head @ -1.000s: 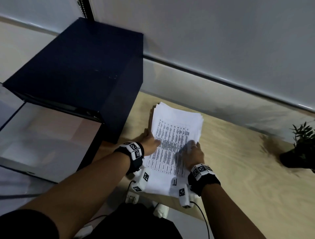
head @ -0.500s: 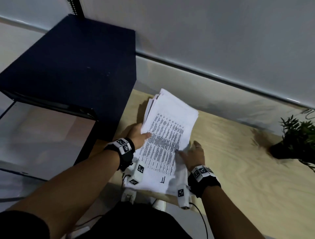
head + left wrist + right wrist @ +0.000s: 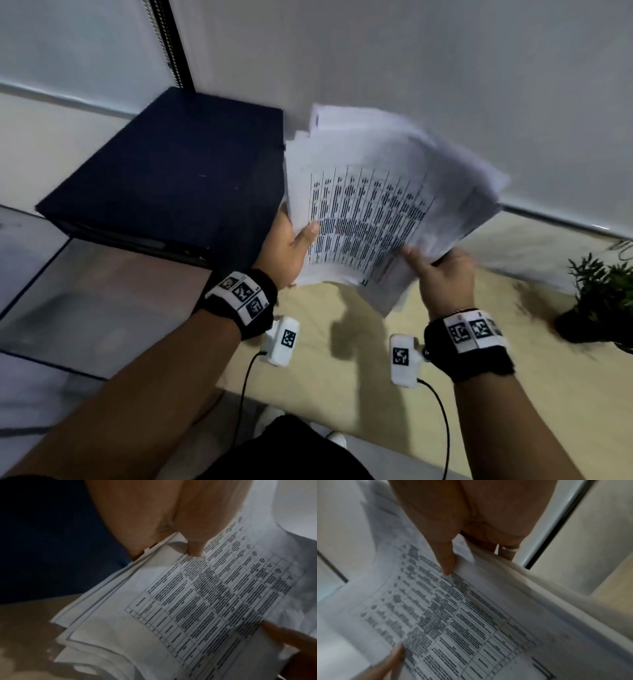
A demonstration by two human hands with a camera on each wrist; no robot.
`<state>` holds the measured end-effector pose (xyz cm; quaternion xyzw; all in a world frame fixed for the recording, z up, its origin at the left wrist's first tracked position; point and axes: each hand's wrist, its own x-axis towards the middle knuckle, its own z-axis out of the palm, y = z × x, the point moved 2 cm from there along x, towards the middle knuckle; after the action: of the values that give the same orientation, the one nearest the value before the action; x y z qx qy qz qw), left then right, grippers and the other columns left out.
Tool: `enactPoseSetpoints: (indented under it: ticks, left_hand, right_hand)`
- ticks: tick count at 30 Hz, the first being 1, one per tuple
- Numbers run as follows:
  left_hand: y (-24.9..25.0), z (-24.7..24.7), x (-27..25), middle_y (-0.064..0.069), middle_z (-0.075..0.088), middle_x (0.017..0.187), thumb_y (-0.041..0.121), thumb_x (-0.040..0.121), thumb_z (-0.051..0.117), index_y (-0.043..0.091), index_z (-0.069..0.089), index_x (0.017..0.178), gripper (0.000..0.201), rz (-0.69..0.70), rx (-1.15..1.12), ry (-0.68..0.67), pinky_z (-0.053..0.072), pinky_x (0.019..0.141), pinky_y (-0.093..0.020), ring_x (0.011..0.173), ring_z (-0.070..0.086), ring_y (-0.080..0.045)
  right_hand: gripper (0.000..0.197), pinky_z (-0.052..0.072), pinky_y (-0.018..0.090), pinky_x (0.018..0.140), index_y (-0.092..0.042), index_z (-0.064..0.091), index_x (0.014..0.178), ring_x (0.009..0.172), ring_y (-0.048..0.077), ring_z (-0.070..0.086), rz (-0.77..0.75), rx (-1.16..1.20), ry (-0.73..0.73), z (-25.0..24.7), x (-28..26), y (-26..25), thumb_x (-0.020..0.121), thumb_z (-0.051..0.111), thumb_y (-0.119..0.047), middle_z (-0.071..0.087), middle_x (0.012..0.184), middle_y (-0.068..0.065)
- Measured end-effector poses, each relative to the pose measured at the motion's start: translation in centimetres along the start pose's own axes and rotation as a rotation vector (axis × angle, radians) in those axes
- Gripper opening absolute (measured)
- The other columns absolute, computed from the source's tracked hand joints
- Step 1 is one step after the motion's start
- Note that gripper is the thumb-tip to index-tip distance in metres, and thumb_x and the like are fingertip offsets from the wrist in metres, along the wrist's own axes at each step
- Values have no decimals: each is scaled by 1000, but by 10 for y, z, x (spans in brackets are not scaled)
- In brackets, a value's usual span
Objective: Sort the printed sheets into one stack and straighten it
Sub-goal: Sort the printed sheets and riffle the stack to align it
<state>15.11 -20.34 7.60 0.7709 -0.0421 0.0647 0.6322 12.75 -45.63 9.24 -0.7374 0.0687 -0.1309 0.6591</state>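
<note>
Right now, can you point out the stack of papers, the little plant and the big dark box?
Stack of papers (image 3: 370, 212): head view, on the printed table of the top sheet.
Plant (image 3: 603, 287): head view, on its leaves.
Dark box (image 3: 178, 161): head view, on its top.

Office — wooden desk (image 3: 513, 394), printer (image 3: 171, 171), potted plant (image 3: 599, 294).

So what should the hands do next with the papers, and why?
Probably tip the papers upright and tap their bottom edge on the table. The left hand and right hand hold them in the air, and in the left wrist view the edges are fanned and uneven.
</note>
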Motion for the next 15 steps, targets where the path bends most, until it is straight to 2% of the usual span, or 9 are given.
enactPoseSetpoints:
  ticks: [2, 4, 5, 7, 10, 12, 14, 15]
  left_hand:
    - [-15, 0, -5, 0, 57, 133, 47, 90, 58, 29, 37, 128, 46, -59, 48, -18, 45, 105, -32, 121, 56, -9]
    - [-22, 0, -8, 3, 57, 133, 64, 82, 56, 31, 33, 127, 60, -120, 87, -26, 44, 107, -40, 122, 56, -13]
    - [-23, 2, -7, 4, 56, 133, 66, 81, 56, 30, 31, 126, 63, -150, 49, -42, 43, 108, -42, 122, 55, -13]
    - [-17, 7, -8, 1, 53, 136, 59, 83, 57, 28, 28, 125, 59, -190, -44, -69, 40, 112, -43, 123, 54, -11]
    - [-11, 8, -7, 0, 54, 135, 58, 82, 57, 27, 28, 129, 63, -168, -100, -22, 41, 111, -45, 120, 57, -11]
    - [-2, 5, -6, 4, 59, 128, 61, 84, 56, 30, 30, 131, 61, -124, -84, 68, 44, 107, -44, 116, 59, -10]
    - [15, 3, -4, 6, 59, 123, 47, 92, 54, 30, 31, 132, 49, -56, -129, 155, 48, 102, -36, 110, 61, -7]
    - [25, 4, -2, 1, 57, 125, 38, 95, 54, 27, 33, 133, 45, -7, -164, 187, 48, 100, -29, 111, 59, -8]
  right_hand:
    - [18, 49, 9, 55, -4, 71, 89, 56, -13, 63, 4, -9, 4, 5, -4, 5, 74, 80, 0, 70, 67, -19]
    - [17, 54, 21, 58, -12, 72, 78, 59, -1, 68, 36, 14, 35, 9, -5, 8, 70, 83, -2, 73, 64, -14]
    - [16, 56, 27, 62, -13, 73, 74, 63, 6, 70, 54, 31, 57, 10, -5, 8, 68, 85, -3, 75, 68, -11]
    - [19, 60, 35, 72, -17, 76, 76, 73, 16, 73, 57, 75, 59, 11, -5, 7, 69, 84, -2, 77, 78, -4]
    - [23, 60, 41, 79, -13, 76, 89, 78, 18, 74, 41, 125, 59, 14, -8, -4, 71, 82, 0, 78, 86, 2]
    - [36, 60, 34, 81, -4, 67, 108, 82, 11, 73, -25, 152, 92, 15, -9, -15, 74, 80, 1, 75, 95, 4]
    - [46, 57, 26, 83, -6, 54, 121, 89, 6, 69, -159, 143, 132, 17, -9, -32, 80, 74, 3, 67, 103, 2]
    - [45, 56, 27, 86, -10, 52, 122, 93, 8, 67, -230, 118, 130, 20, -9, -40, 83, 71, 1, 65, 106, 4]
